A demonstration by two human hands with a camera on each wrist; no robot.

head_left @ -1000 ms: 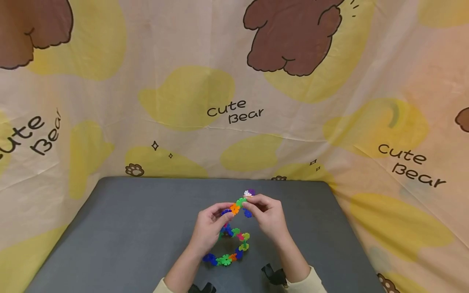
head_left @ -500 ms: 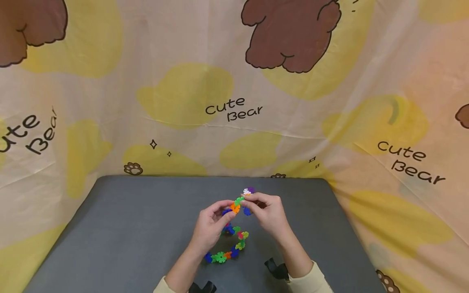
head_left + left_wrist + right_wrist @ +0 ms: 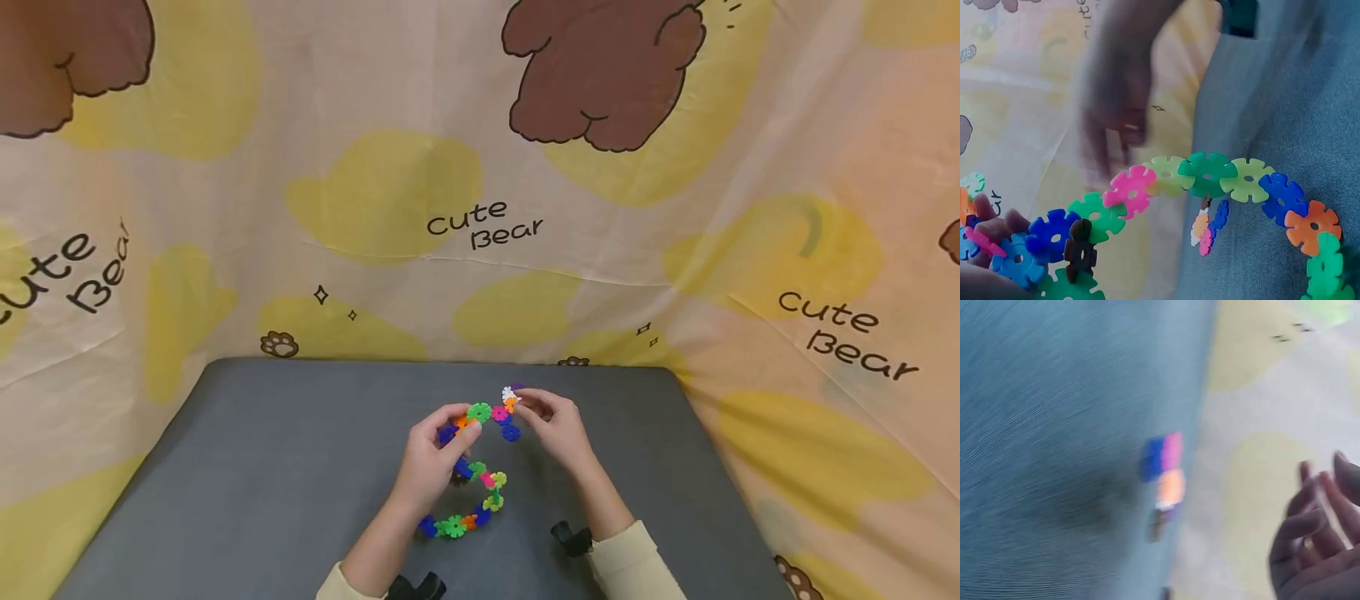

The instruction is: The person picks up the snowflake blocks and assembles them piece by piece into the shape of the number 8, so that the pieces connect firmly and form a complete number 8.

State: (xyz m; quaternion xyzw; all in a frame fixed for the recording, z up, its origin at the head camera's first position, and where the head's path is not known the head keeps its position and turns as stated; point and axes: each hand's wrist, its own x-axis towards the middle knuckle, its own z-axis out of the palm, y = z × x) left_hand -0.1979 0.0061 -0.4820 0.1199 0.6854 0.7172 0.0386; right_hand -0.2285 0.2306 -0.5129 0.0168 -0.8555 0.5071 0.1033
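Note:
In the head view my left hand [image 3: 431, 454] grips one end of a chain of interlocking snowflake discs, a green disc [image 3: 479, 412] and an orange disc [image 3: 463, 422] at its fingertips. The rest of the chain [image 3: 1207, 175] arcs down in many colours, its lower curve near the tabletop in the head view. My right hand [image 3: 555, 425] is beside several loose snowflake discs [image 3: 510, 405], white, orange, pink, blue and purple. Nothing shows between the bent fingers of the right hand [image 3: 1319, 531] in the right wrist view, where the loose discs [image 3: 1169, 481] lie apart from it, blurred.
A grey table [image 3: 262, 467] spreads around both hands. Behind it and to the sides hangs a bear-printed cloth [image 3: 375, 192]. Black straps [image 3: 572, 539] are at the wrists, by the cream sleeves [image 3: 630, 558].
My right hand has let go of the green disc and shifted right toward the loose discs. The green disc now faces the head camera, and the left hand has turned slightly.

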